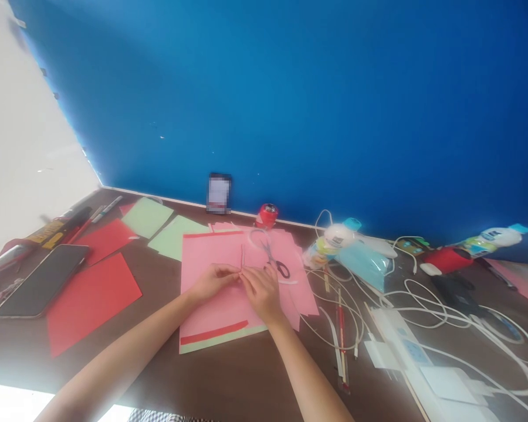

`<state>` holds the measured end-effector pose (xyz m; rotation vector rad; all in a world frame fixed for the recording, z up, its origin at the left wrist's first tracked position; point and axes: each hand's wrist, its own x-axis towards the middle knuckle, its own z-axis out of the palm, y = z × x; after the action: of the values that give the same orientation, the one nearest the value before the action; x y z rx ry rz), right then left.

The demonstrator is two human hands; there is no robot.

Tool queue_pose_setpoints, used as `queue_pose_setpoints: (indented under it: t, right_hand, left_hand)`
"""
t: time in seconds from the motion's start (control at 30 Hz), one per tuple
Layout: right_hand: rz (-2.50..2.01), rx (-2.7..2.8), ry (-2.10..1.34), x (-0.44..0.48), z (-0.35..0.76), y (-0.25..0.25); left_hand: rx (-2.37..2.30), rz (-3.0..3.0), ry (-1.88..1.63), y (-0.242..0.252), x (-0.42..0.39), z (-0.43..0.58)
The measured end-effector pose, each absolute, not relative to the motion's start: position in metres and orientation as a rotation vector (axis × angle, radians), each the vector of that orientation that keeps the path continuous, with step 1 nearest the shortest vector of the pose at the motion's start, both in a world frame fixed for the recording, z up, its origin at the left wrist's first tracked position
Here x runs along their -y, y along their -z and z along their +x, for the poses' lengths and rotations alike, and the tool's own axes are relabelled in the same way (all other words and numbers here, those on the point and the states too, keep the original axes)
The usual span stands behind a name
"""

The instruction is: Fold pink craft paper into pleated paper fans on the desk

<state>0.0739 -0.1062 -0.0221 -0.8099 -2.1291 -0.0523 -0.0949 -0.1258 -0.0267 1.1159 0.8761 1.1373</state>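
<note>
Over the pink sheet (211,258) on the desk, my two hands meet fingertip to fingertip. My left hand (217,281) is closed in a pinch on the lower end of a thin reddish paper strip (242,256). From the other side, my right hand (261,290) pinches the same end, and the strip sticks out beyond the fingers. Flat red strips lie along the pink sheet's far edge and near edge; a green sheet (215,344) shows under it. Just beyond my right hand rest the scissors (282,269), with dark handles. My fingers partly hide the strip's held end.
Red sheets (97,305), light green sheets (147,217) and a phone (44,281) lie at left. A small red container (267,215) stands at the back. On the right are a glue bottle (330,240), tangled white cables (431,302) and a power strip (405,346). A blue wall rises behind.
</note>
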Motion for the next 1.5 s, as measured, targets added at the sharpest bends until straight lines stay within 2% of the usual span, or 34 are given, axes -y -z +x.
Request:
queue_pose_setpoints:
  t: [0.17,0.3,0.4,0.53,0.63,0.77,0.87,1.0,1.17,1.33,1.5]
  right_hand:
    - [-0.797,2.138,0.001,0.108,0.072,0.021]
    - [-0.742,2.156,-0.204,0.105,0.07,0.022]
    - [-0.95,1.85,-0.336,0.093,0.085,0.025]
    - [-1.305,1.469,-0.143,0.069,0.129,0.026]
    - [-1.39,1.509,0.076,0.056,0.161,0.023]
    - [-1.389,1.436,-0.15,0.05,0.186,0.017]
    - [-1.334,1.523,-0.322,0.05,0.197,0.017]
    - [-1.324,1.977,-0.44,0.057,0.21,0.027]
    - [-1.282,2.355,-0.087,0.073,0.217,0.037]
    - [-1.397,2.336,0.21,0.08,0.209,0.02]
    - [-1.446,2.223,-0.053,0.068,0.172,0.007]
  left_hand:
    - [-0.86,1.048,-1.155,0.024,0.128,-0.093]
    - [-0.888,0.976,-1.188,0.024,0.128,-0.093]
    - [-0.882,0.864,-1.198,0.025,0.126,-0.095]
    - [-0.889,0.81,-1.211,0.029,0.125,-0.097]
    - [-0.999,1.005,-1.182,0.031,0.127,-0.096]
    - [-1.153,1.537,-1.144,0.028,0.136,-0.09]
    - [-1.123,1.995,-1.038,0.018,0.148,-0.085]
    - [-1.047,2.427,-0.752,-0.002,0.161,-0.078]
    - [-1.201,2.671,-0.424,-0.005,0.17,-0.07]
    - [-1.276,2.554,-0.542,0.017,0.174,-0.077]
    - [-1.203,2.441,-0.682,0.022,0.159,-0.113]
